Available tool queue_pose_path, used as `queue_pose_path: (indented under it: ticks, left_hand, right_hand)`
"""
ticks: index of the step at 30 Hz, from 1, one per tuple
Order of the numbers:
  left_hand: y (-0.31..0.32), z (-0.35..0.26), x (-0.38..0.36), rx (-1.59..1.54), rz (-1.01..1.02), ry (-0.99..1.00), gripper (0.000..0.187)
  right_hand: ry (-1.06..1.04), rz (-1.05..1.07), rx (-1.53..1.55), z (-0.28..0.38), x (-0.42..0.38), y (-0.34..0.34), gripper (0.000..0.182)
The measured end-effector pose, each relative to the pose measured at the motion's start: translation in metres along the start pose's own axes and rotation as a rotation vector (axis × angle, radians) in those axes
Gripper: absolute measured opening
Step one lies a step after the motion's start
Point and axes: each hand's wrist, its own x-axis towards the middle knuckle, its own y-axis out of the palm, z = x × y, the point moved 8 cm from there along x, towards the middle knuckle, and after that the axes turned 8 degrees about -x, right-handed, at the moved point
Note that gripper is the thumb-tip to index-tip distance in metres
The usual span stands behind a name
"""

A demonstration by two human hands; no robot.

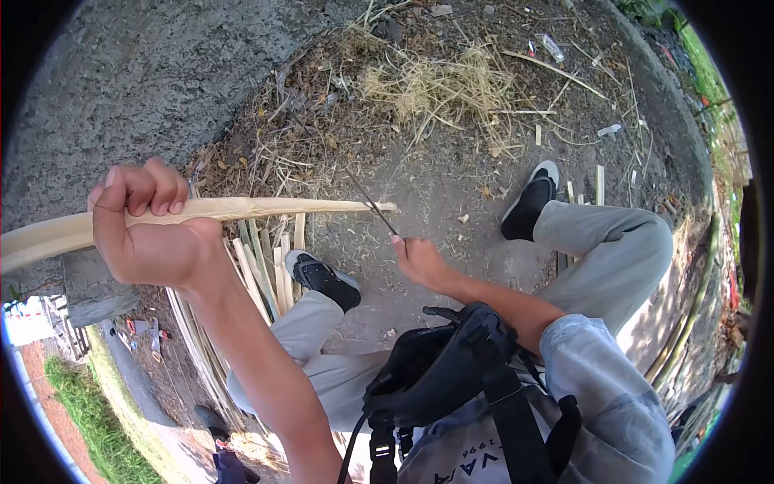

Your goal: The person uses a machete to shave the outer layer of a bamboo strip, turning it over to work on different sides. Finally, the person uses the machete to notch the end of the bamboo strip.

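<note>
A long pale strip of split wood or bamboo (266, 206) runs from the left edge to the middle of the view. My left hand (153, 218) is wrapped round its wider part, palm up. Near the strip's narrow tip, a thin dark blade (369, 202) crosses it at a slant and appears to touch it. My right hand (421, 260) is closed round the near end of that blade; its handle is hidden in the fingers.
Split strips (262, 266) lie beside my left shoe (322, 278). Pale shavings (443, 89) are heaped on the ground ahead, near a grey slab (161, 73). A plastic bottle (553, 48) lies at the upper right. Another person's shoe (211, 421) shows at the lower left.
</note>
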Motion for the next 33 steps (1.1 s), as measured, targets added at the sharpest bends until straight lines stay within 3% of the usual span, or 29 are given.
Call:
queue_pose_path:
  ticks: [5,9,13,15,18,22,24,27,30,33]
  left_hand:
    - [0.010,-0.002,-0.008,-0.022,0.090,-0.006,0.033]
    - [0.011,-0.001,-0.010,-0.054,0.099,-0.015,0.031]
    - [0.004,-0.005,-0.010,-0.037,0.082,-0.004,0.031]
    - [0.003,-0.006,-0.011,-0.057,0.097,-0.013,0.030]
    - [0.001,-0.006,-0.012,-0.094,0.116,-0.033,0.028]
    - [0.009,-0.005,-0.015,-0.122,0.146,-0.033,0.027]
    - [0.005,-0.005,-0.018,-0.096,0.120,-0.029,0.028]
    - [0.002,-0.006,-0.010,-0.018,0.087,-0.001,0.028]
    - [0.001,-0.007,-0.012,-0.031,0.112,-0.020,0.028]
    - [0.007,-0.011,-0.010,-0.090,0.163,-0.020,0.027]
  right_hand:
    - [-0.013,0.118,-0.144,-0.010,0.006,-0.014,0.062]
    - [-0.085,0.143,-0.081,0.041,0.019,-0.043,0.062]
    - [-0.266,-0.040,0.029,0.102,-0.004,-0.076,0.053]
    - [-0.264,-0.058,-0.007,0.097,-0.017,-0.063,0.051]
    - [-0.096,-0.021,-0.109,0.032,-0.006,-0.023,0.053]
    - [-0.091,0.082,-0.156,0.001,0.004,-0.011,0.053]
    - [-0.081,0.171,-0.126,0.046,-0.010,-0.044,0.053]
    - [-0.235,0.058,-0.055,0.090,-0.018,-0.065,0.051]
    - [-0.068,0.058,-0.151,-0.002,0.004,0.012,0.046]
    - [-0.115,0.020,-0.267,-0.021,0.015,0.007,0.044]
